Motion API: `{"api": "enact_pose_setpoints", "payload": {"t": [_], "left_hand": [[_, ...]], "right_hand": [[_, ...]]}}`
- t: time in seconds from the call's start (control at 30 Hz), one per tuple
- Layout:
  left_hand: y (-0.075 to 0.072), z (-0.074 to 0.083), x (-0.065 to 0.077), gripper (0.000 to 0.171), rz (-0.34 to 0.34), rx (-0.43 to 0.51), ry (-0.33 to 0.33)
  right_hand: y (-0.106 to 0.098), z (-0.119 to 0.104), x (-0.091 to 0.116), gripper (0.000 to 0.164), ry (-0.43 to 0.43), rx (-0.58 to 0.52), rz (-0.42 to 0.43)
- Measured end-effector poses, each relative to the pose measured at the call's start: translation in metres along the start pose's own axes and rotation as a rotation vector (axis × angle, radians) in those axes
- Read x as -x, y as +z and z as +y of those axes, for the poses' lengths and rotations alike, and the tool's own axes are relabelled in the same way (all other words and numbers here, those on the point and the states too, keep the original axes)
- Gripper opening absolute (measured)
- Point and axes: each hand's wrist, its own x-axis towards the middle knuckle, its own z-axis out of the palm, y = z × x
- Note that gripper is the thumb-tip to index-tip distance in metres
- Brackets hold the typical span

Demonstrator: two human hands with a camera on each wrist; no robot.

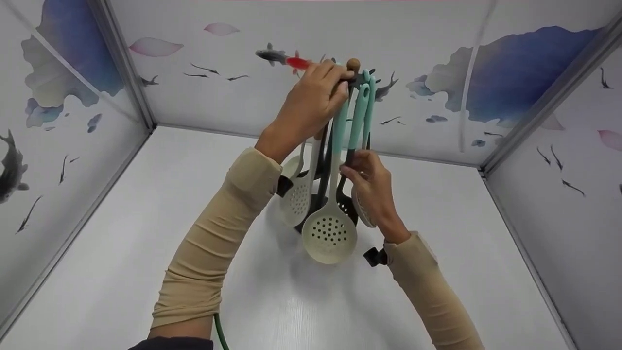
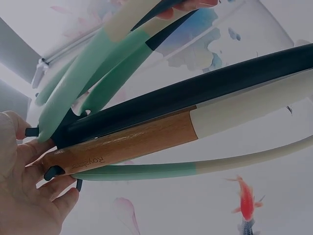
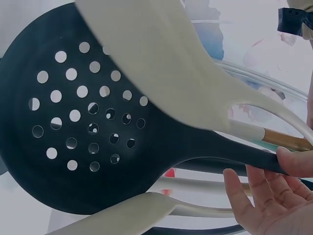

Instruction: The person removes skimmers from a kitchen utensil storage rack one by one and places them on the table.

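Note:
A utensil rack with a round wooden knob (image 1: 353, 64) and black hooks carries several hanging kitchen utensils. My left hand (image 1: 316, 97) grips the rack's top beside the knob; in the left wrist view its fingers (image 2: 63, 203) spread among the hooks and handle ends. Lower down, my right hand (image 1: 373, 187) pinches the dark neck of a black skimmer (image 3: 84, 122), below its turquoise handle (image 1: 358, 114). The skimmer's round, holed head fills much of the right wrist view. A cream skimmer (image 1: 330, 253) hangs in front of it, and a cream slotted turner (image 1: 295, 200) hangs to the left.
The white tabletop (image 1: 291, 311) spreads beneath the utensils. White panels painted with fish and petals stand behind and at both sides, joined by grey metal posts (image 1: 129, 68). A green cable (image 1: 219, 330) runs beside the left sleeve.

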Motion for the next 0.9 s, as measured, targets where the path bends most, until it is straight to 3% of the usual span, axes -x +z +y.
{"api": "enact_pose_setpoints", "payload": {"t": [0.53,0.9], "left_hand": [[-0.001,0.002,0.001,0.039,-0.024,-0.013,-0.004],[-0.003,0.002,0.000,0.038,-0.028,-0.008,-0.014]], "right_hand": [[0.000,-0.005,0.010,0.024,-0.010,-0.021,0.066],[-0.018,-0.007,0.025,0.023,-0.038,-0.014,0.058]]}}
